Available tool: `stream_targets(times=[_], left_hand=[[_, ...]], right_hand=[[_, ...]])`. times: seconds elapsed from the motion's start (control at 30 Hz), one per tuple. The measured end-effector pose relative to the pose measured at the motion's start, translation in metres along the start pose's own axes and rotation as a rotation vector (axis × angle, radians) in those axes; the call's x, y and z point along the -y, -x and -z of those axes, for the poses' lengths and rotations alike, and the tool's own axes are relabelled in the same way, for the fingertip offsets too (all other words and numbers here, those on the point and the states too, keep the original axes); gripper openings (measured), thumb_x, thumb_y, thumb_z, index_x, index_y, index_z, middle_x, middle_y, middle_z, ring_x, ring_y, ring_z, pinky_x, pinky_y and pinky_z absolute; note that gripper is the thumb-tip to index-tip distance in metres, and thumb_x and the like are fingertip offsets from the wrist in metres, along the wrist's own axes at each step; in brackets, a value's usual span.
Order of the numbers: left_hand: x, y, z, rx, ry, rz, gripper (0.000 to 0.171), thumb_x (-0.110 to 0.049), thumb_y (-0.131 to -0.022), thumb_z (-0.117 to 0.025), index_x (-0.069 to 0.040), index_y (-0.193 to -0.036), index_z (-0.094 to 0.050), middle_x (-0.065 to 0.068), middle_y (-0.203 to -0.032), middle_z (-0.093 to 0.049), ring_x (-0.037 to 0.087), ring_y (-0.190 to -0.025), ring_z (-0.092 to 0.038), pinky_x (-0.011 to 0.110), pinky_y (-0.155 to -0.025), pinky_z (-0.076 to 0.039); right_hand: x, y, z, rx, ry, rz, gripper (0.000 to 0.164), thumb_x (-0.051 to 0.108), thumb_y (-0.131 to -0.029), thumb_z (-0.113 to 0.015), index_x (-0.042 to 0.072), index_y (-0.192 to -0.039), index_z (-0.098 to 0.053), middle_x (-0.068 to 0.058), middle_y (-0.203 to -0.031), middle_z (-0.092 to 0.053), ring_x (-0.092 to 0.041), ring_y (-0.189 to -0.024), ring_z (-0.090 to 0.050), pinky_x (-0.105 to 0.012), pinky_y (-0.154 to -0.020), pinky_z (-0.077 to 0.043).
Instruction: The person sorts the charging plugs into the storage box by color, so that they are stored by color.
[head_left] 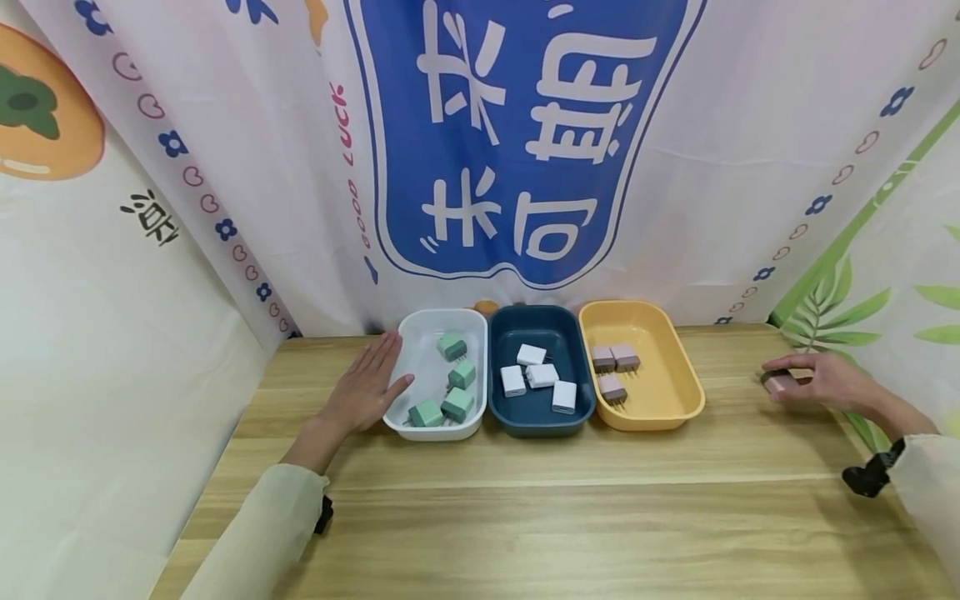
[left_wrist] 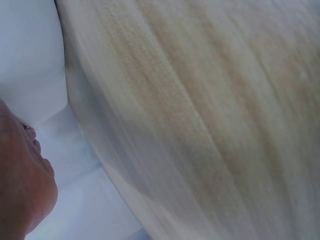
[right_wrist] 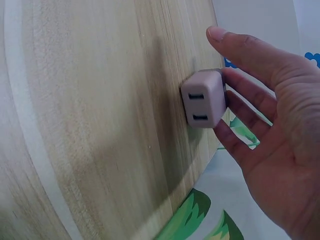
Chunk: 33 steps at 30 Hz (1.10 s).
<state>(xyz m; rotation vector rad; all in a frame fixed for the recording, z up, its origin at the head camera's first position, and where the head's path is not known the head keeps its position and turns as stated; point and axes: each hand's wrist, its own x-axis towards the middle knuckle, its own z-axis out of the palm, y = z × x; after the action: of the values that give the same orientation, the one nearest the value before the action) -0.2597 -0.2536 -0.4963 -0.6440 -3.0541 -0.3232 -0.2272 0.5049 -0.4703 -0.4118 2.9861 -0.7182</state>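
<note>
Out at the table's right edge, my right hand point(head_left: 825, 385) is at a pink charger point(head_left: 780, 382). In the right wrist view this charger point(right_wrist: 205, 100) has two USB ports facing the camera. Several bent fingers point(right_wrist: 250, 97) are behind its far side, while the thumb point(right_wrist: 240, 47) stands apart from it. My left hand point(head_left: 363, 385) lies with straight fingers along the left rim of the white bin point(head_left: 406, 350). Green chargers point(head_left: 457, 404) lie in that bin. White chargers point(head_left: 542, 375) are in the navy bin point(head_left: 536, 427), and pink chargers point(head_left: 612, 388) in the yellow bin point(head_left: 671, 379).
The three bins stand side by side at the back of the wooden table point(head_left: 525, 517). Behind them hangs a printed curtain point(head_left: 300, 167). Leaf-patterned cloth point(head_left: 900, 275) borders the right side, with white cloth point(head_left: 90, 375) along the left.
</note>
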Motion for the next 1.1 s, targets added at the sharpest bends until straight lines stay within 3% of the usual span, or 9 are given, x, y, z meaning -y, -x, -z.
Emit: stream_targets(times=[0.17, 0.4, 0.63, 1.1], left_hand=[[0.000, 0.000, 0.002, 0.011, 0.001, 0.002, 0.083, -0.058, -0.113, -0.027, -0.001, -0.169, -0.005, 0.017, -0.178, -0.003, 0.034, -0.165, 0.000, 0.053, -0.133, -0.006], [0.000, -0.001, 0.001, 0.024, -0.008, 0.007, 0.083, -0.057, -0.113, -0.029, -0.001, -0.169, -0.004, 0.016, -0.178, -0.002, 0.035, -0.165, -0.001, 0.053, -0.133, -0.005], [-0.002, 0.000, 0.003, 0.013, -0.002, 0.008, 0.082, -0.055, -0.113, -0.030, -0.001, -0.169, -0.004, 0.017, -0.178, -0.002, 0.031, -0.165, 0.004, 0.052, -0.134, -0.004], [-0.004, 0.000, 0.004, 0.002, -0.006, 0.005, 0.081, -0.053, -0.113, -0.032, 0.000, -0.169, -0.006, 0.017, -0.178, -0.003, 0.036, -0.165, -0.003, 0.052, -0.134, -0.005]], right_hand=[[-0.004, 0.000, -0.004, -0.009, -0.016, 0.019, 0.053, 0.022, -0.081, -0.094, 0.001, -0.126, -0.075, -0.018, -0.124, -0.074, 0.001, -0.091, -0.061, -0.020, -0.070, -0.050], [-0.001, 0.003, -0.008, -0.010, -0.053, 0.025, 0.056, 0.018, -0.081, -0.094, -0.005, -0.127, -0.072, -0.028, -0.123, -0.072, 0.004, -0.091, -0.060, -0.019, -0.069, -0.051], [-0.001, 0.004, -0.013, -0.061, -0.036, 0.048, 0.053, 0.013, -0.077, -0.096, -0.006, -0.121, -0.075, -0.024, -0.116, -0.075, 0.005, -0.089, -0.058, -0.018, -0.068, -0.053], [-0.006, 0.005, -0.020, -0.082, -0.040, 0.024, 0.057, 0.009, -0.074, -0.096, -0.012, -0.121, -0.071, -0.031, -0.112, -0.071, 0.009, -0.090, -0.056, -0.018, -0.067, -0.056]])
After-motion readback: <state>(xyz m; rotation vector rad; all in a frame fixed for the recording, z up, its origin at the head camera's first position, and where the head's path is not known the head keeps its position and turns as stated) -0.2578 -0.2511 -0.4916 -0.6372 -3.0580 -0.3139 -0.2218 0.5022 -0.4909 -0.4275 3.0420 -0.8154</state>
